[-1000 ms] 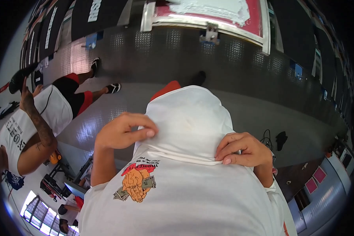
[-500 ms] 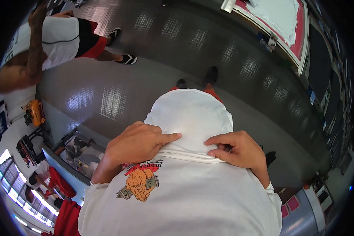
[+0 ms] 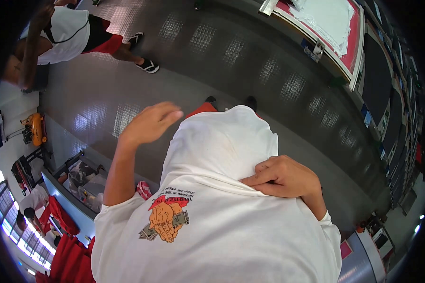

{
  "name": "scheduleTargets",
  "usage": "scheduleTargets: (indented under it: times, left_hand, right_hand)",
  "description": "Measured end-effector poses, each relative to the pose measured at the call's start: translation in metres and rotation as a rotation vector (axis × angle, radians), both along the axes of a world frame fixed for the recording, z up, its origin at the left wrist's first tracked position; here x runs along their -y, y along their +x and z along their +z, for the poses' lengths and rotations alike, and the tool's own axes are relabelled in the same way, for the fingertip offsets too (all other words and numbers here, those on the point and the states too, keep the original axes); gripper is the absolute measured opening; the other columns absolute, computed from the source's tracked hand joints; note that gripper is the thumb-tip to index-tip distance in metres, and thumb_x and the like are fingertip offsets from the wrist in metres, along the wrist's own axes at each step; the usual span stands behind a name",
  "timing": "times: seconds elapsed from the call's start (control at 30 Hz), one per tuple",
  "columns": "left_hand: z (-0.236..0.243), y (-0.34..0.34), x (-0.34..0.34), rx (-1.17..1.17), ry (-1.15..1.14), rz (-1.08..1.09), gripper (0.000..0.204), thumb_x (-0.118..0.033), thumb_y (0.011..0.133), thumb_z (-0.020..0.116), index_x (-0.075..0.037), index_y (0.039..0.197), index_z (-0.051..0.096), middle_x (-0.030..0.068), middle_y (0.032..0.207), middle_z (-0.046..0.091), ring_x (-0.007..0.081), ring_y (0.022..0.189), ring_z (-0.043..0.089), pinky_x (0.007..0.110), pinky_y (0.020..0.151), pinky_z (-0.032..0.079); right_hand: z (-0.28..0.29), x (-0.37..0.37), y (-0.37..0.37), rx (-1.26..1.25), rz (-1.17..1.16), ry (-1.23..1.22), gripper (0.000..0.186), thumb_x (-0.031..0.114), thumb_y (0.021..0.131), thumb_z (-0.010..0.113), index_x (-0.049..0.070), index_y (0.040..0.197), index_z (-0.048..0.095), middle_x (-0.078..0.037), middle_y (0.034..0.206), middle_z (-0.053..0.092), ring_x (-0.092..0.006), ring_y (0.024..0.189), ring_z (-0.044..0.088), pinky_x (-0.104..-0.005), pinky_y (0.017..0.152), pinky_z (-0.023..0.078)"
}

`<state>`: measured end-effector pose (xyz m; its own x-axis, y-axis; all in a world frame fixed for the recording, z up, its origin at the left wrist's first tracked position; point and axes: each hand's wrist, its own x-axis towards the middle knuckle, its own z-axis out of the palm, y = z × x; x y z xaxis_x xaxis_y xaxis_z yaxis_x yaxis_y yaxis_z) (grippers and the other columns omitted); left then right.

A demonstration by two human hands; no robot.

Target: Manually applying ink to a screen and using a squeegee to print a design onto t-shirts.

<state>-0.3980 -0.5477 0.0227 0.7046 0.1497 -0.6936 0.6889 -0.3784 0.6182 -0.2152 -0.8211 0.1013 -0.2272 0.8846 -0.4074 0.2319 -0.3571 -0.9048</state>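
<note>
I am looking down at my white T-shirt, printed with cartoon hands and banknotes. Its lower front bulges out beyond a horizontal fold across my belly. My left hand is raised at the left of the bulge, off the cloth, fingers apart and slightly blurred. My right hand is pinched on the fold at the right of the shirt front. Below the shirt's hem, bits of red shorts and my dark shoes show.
A co-worker stands at upper left on the grey floor. A printing screen with white ink is at upper right, beside dark platens. An orange compressor, a blue-grey bin and red garments are at left, near another person.
My left hand has lifted off the shirt and moved up and left. My right hand stays at the fold. The surroundings shifted in view as my head and body turned.
</note>
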Motion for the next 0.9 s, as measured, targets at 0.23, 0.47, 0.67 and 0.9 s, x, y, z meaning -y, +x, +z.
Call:
scheduleTargets:
  times: [0.23, 0.47, 0.67, 0.9]
  left_hand:
    - [-0.019, 0.078, 0.106, 0.384, -0.314, -0.472, 0.043, -0.041, 0.096, 0.040, -0.019, 0.132, 0.051, 0.0115, 0.139, 0.044, 0.0289, 0.134, 0.030, 0.045, 0.108, 0.026]
    - [-0.198, -0.045, 0.038, -0.408, 0.185, 0.726, 0.034, -0.029, 0.087, 0.055, -0.007, 0.112, 0.063, 0.0118, 0.121, 0.057, 0.0289, 0.105, 0.057, 0.051, 0.089, 0.043]
    - [-0.214, -0.092, 0.121, -0.440, 0.139, 0.789, 0.031, -0.025, 0.085, 0.059, -0.001, 0.105, 0.063, 0.0089, 0.085, 0.065, 0.0161, 0.073, 0.062, 0.032, 0.063, 0.050]
    - [-0.222, -0.026, 0.221, -0.244, 0.013, 0.403, 0.034, -0.027, 0.083, 0.058, 0.003, 0.099, 0.066, 0.0173, 0.099, 0.067, 0.0264, 0.089, 0.065, 0.038, 0.080, 0.049]
  right_hand:
    - [-0.001, 0.061, 0.051, 0.013, -0.112, 0.017, 0.025, 0.014, 0.083, 0.062, 0.016, 0.106, 0.070, -0.003, 0.066, 0.058, -0.0163, 0.058, 0.054, -0.0285, 0.056, 0.043]
    - [-0.015, 0.126, 0.098, -0.274, -0.377, 0.012, 0.023, 0.013, 0.081, 0.070, 0.011, 0.104, 0.071, -0.002, 0.067, 0.061, -0.0095, 0.058, 0.052, -0.0236, 0.054, 0.039]
    - [-0.013, 0.139, 0.142, -0.212, -0.299, -0.088, 0.022, 0.017, 0.080, 0.073, 0.010, 0.100, 0.072, -0.001, 0.070, 0.064, -0.0063, 0.059, 0.053, -0.0215, 0.055, 0.041]
    - [-0.194, 0.146, 0.211, -0.167, -0.937, -0.360, 0.021, 0.018, 0.087, 0.063, 0.000, 0.097, 0.065, -0.001, 0.072, 0.061, -0.0073, 0.059, 0.052, -0.0240, 0.057, 0.045]
